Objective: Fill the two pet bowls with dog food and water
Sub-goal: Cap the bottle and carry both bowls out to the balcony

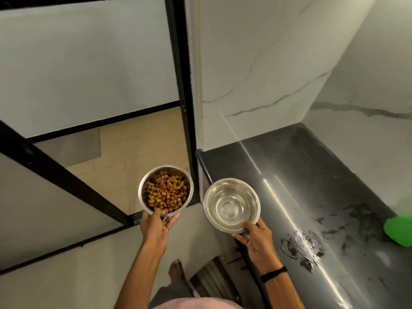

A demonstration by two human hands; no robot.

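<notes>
**Two steel bowls, one in each hand**

The dark worktop (312,175) runs along the right, wet with splashes, a green object (399,230) at its far edge. Over its near corner the right hand (256,239) grips the rim of the water bowl (231,205), thumb hooked inside (clear water sits in it). Just beside it, above the floor, the left hand (156,228) clasps the food bowl (166,190), which holds brown kibble (166,195).
</notes>
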